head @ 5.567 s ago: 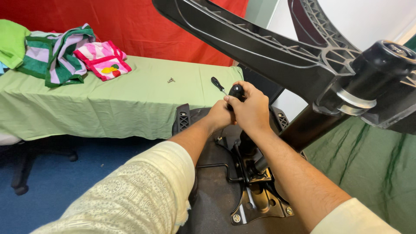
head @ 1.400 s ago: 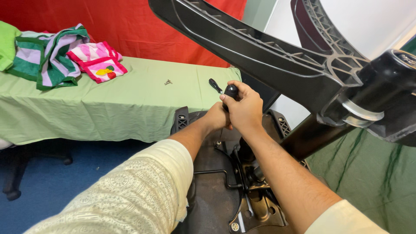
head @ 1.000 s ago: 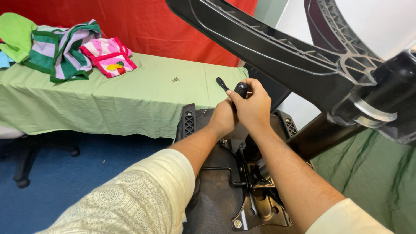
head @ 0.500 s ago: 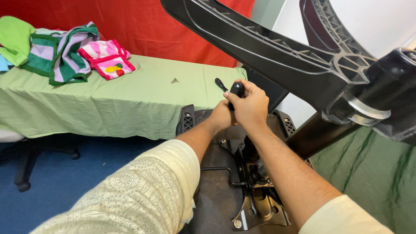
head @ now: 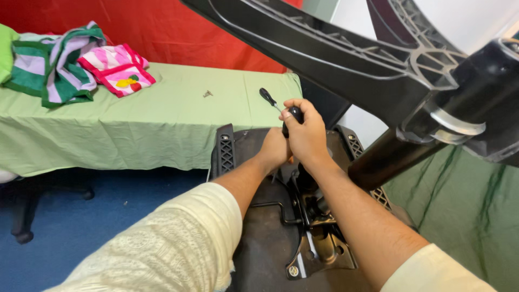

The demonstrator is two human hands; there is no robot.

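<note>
An office chair lies upturned in front of me, its dark seat underside [head: 259,238] facing up and its black star base [head: 335,48] looming overhead on the gas column [head: 389,157]. My right hand [head: 307,132] is closed around a black tool handle [head: 295,113] held upright over the metal seat mechanism [head: 319,243]. Just under it, my left hand [head: 274,151] wraps the same tool lower down; the tool's tip is hidden by both hands. A black screwdriver [head: 268,98] lies on the table edge just beyond my hands.
A table under a light green cloth [head: 135,124] stands to the left, with folded striped and pink clothes [head: 81,67] at its back and small screws [head: 207,94] near the middle. Red curtain behind, blue floor below, green cloth [head: 465,216] at right.
My hands stay clamped on the tool over the mechanism; only small shifts of the hands and of my head show between frames.
</note>
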